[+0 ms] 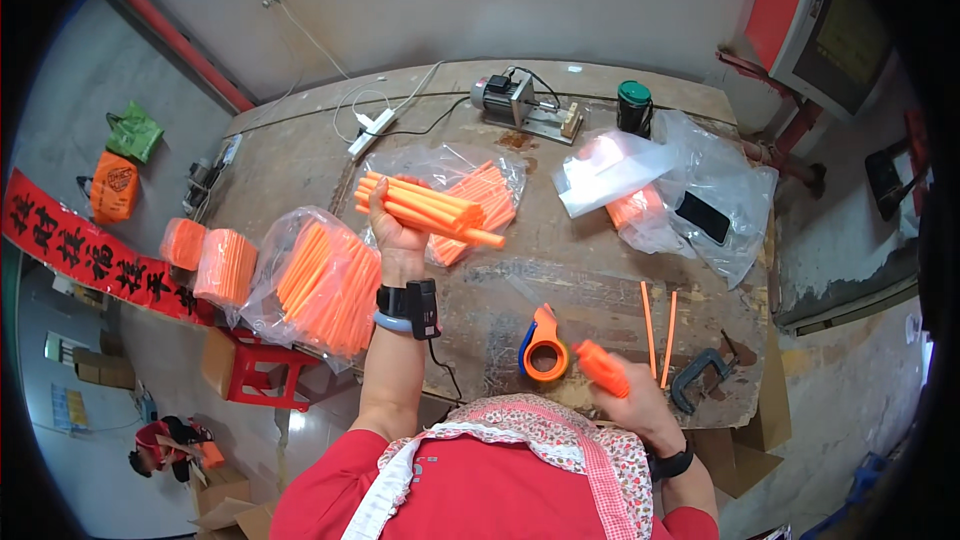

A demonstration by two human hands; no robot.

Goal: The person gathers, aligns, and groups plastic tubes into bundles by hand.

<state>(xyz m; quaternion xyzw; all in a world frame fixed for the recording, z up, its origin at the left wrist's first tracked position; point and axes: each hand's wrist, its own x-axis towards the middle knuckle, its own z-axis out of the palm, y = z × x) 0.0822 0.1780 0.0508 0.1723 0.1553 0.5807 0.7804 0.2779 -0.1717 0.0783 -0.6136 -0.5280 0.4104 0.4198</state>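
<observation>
My left hand point(398, 240) is raised over the middle of the table, its fingers wrapped round a bundle of orange tubes point(425, 205). One tube sticks out past the others at the right. Low at the right, my right hand point(640, 402) is closed on a bright orange piece point(602, 368), perhaps more tubes seen end-on; its kind is unclear. Just left of that hand lies an orange and blue tape dispenser point(545, 352). Two loose orange tubes point(649, 330) lie beyond my right hand. Behind my left hand, more tubes point(485, 195) rest on a clear plastic bag.
Bagged orange tubes point(330, 285) and wrapped bundles point(226, 265) line the left edge. A small motor point(510, 98), a power strip point(372, 135) and a green-lidded jar point(634, 105) stand at the back. A phone point(703, 217) lies on plastic at right, a C-clamp point(700, 378) nearer.
</observation>
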